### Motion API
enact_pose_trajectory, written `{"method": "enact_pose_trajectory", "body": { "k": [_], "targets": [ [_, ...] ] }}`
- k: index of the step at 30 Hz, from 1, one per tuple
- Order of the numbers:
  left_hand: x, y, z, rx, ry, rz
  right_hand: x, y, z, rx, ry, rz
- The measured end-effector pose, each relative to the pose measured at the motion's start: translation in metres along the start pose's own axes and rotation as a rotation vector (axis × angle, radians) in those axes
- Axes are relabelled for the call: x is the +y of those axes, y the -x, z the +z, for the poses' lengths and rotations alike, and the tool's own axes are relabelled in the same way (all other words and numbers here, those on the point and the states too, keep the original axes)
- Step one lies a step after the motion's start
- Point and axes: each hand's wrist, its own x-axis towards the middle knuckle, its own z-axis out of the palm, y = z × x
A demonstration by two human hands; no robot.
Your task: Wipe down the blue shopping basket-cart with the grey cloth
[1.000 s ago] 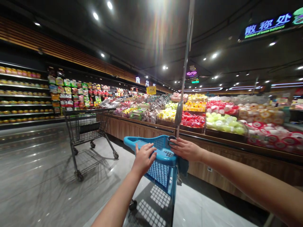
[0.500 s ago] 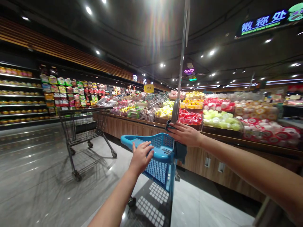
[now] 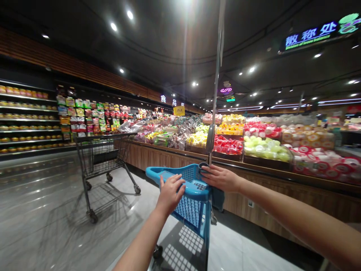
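Observation:
In the head view a small blue shopping cart (image 3: pixel 191 194) stands in front of me, with perforated plastic sides. My left hand (image 3: pixel 170 192) rests palm down on its near handle, fingers spread and lying over the top. To the right, my right hand (image 3: pixel 221 177) has its fingers stretched out against a dark round fitting (image 3: pixel 203 165) at the cart's corner; its thumb is hidden. A thin metal pole (image 3: pixel 217 75) rises beside this fitting, with a dark grip-like piece (image 3: pixel 210 137) low on it. Below my right hand a dark block (image 3: pixel 218 197) shows partly.
A black metal shopping cart (image 3: pixel 104 158) stands to the left on the shiny floor (image 3: pixel 36 226). Ahead and right runs a wooden display counter (image 3: pixel 152 154) piled with colourful wrapped goods, including green packs (image 3: pixel 263 148). Shelves (image 3: pixel 28 118) of jars line the far left.
My right hand and the dark round fitting have moved down relative to the pole's dark grip-like piece. My left hand stays on the blue handle. The whole view has shifted slightly.

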Motion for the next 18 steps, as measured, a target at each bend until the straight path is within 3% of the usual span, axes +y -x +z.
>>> {"method": "enact_pose_trajectory", "body": {
  "k": [4, 9, 14, 18],
  "targets": [
    [-0.001, 0.001, 0.000, 0.004, 0.000, -0.001, 0.019, -0.007, -0.013, 0.017, 0.045, -0.038],
    [0.000, 0.001, 0.000, 0.005, -0.004, -0.001, 0.037, -0.013, -0.031, 0.007, 0.126, 0.032],
    [0.000, 0.001, 0.000, -0.001, 0.006, -0.007, 0.030, -0.012, -0.026, 0.027, 0.087, 0.141],
    [-0.001, 0.000, 0.001, 0.002, 0.014, -0.003, 0.013, -0.006, -0.011, 0.004, 0.036, 0.108]
  ]
}}
